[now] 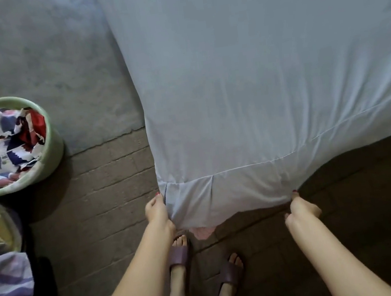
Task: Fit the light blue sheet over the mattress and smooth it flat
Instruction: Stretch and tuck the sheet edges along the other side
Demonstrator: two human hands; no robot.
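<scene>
- My purple slippers stand on the brick floor, nearest me.
- My left hand pinches the light blue sheet at its near left corner; my right hand pinches the near hem further right.
- The sheet stretches lengthwise away from me, up and rightward, a pink bit of the mattress showing under its corner.
- A green tub of patterned cloth sits well left.

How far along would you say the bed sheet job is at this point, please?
Done: the light blue sheet already lies spread over the mattress top. In hand: the left hand and right hand each grip its near hem at the corner, where pink mattress peeks out underneath. Left: tucking this corner under and smoothing the wrinkles at upper right.
</scene>
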